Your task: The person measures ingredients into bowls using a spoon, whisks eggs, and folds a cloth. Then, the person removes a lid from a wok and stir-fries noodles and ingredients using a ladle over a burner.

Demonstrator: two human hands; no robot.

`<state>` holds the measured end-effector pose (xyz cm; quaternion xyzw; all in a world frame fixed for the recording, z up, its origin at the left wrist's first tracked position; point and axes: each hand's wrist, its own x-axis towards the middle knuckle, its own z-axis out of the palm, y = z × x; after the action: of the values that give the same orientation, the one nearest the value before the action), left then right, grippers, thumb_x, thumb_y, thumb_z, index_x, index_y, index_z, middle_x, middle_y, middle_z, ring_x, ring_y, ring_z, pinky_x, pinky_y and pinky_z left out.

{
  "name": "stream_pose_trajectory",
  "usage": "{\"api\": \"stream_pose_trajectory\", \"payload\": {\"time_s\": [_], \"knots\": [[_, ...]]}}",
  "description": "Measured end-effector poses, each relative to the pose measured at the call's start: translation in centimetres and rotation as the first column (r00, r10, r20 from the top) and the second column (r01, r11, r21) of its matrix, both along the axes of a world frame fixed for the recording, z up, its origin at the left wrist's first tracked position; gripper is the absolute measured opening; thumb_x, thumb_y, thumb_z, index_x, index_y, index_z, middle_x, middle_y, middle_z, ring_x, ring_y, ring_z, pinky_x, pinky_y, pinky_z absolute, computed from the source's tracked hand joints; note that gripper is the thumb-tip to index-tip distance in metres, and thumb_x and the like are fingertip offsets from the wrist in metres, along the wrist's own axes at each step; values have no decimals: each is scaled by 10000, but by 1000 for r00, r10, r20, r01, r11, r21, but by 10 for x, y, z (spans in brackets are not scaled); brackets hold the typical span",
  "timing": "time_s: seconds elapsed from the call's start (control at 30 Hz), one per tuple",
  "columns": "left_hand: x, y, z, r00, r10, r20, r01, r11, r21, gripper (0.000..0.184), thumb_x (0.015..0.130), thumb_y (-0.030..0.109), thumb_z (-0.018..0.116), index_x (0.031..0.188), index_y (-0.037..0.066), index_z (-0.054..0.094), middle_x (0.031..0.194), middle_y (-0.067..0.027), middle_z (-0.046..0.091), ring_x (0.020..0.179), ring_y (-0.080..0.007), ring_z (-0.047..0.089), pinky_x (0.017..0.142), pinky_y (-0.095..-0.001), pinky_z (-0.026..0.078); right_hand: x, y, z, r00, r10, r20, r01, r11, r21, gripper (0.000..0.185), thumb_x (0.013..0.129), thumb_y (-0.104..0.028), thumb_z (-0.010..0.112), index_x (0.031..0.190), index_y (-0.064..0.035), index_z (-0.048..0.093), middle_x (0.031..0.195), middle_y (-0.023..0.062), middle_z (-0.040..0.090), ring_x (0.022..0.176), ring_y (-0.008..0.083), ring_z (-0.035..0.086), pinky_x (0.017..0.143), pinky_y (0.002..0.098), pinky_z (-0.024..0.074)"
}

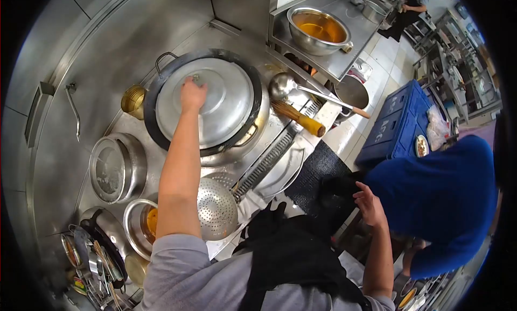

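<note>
Bare steel at the far left of the bench [158, 180]: a squat pot [136, 165], then, farther forward, a gold-coloured cup [133, 102] and, closer to the body, a steel bowl [134, 225] with something orange inside. Next, the dark rim of a wide pan [151, 109] and, within that ring, a broad grey metal lid [226, 104]. Straight ahead of the left shoulder, and round, so without any long axis to follow. On top of it, the left hand [192, 96], arm reaching nearly straight out, fingers curled; grasping a knob or merely pressing, impossible to tell. Clearly the nearer of the two hands. Just right of the forearm, a holed skimmer [216, 210]. Past the pan's right side, a ladle [283, 86] and a yellow-handled brush [301, 119], both slanting down to the right, handle ends away from the lid. Farther right, the right hand [371, 204], raised in the air, fingers loosely spread, nothing held; well apart from the lid, with the lid forward and to its left. Beyond, a blue crate [389, 122] and a co-worker in blue [441, 192].
</note>
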<state>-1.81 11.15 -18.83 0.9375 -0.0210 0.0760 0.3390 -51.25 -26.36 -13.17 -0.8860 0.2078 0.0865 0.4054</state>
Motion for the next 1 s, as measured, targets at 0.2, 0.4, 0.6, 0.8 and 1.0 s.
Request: {"api": "stream_pose_trajectory", "payload": {"time_s": [0.2, 0.4, 0.6, 0.8, 1.0], "knots": [[21, -9, -3, 995, 95, 7, -93, 950, 299, 287, 823, 106, 560, 1072, -31, 598, 1009, -267, 656, 981, -405, 634, 910, -458, 501, 27, -90, -131, 990, 133, -53, -126, 985, 121, 483, 919, -129, 561, 1385, -77, 443, 808, 112, 676, 701, 222, 664, 679, 342, 528], [-48, 15, 38, 937, 240, 254, -265, 962, 68, 534, 787, 162, 702, 1273, 37, 520, 1239, -223, 548, 1169, -401, 528, 1005, -424, 445, 41, -187, -335, 821, 318, -474, 20, 814, 581, 490, 879, -75, 502, 1368, -63, 463, 777, 115, 655, 589, 185, 599, 536, 306, 496], [-133, 63, 41, 967, 152, 205, -165, 985, 46, 399, 813, 114, 698, 1196, 82, 593, 1237, -148, 564, 1120, -346, 568, 939, -394, 478, 127, -146, -257, 894, -146, -424, 340, 836, 430, 509, 969, -21, 447, 1457, -108, 332, 800, 55, 609, 577, 105, 559, 476, 243, 439], [-154, 98, 17, 991, -130, 34, 133, 984, -119, 381, 818, 54, 682, 1187, 89, 595, 1228, -129, 572, 1144, -310, 553, 927, -364, 472, 59, -80, -332, 899, -147, -412, 370, 759, 536, 581, 889, -76, 572, 1428, -199, 392, 704, 28, 566, 490, 101, 509, 386, 229, 378], [-183, 169, 5, 844, -485, -231, 458, 874, -161, 345, 906, 21, 545, 1248, 42, 584, 1380, -114, 503, 1242, -219, 505, 1005, -323, 418, -53, 108, -345, 773, -275, -572, 553, 734, 395, 632, 852, -72, 609, 1420, -105, 335, 863, 126, 676, 641, 159, 644, 505, 319, 498]]}}
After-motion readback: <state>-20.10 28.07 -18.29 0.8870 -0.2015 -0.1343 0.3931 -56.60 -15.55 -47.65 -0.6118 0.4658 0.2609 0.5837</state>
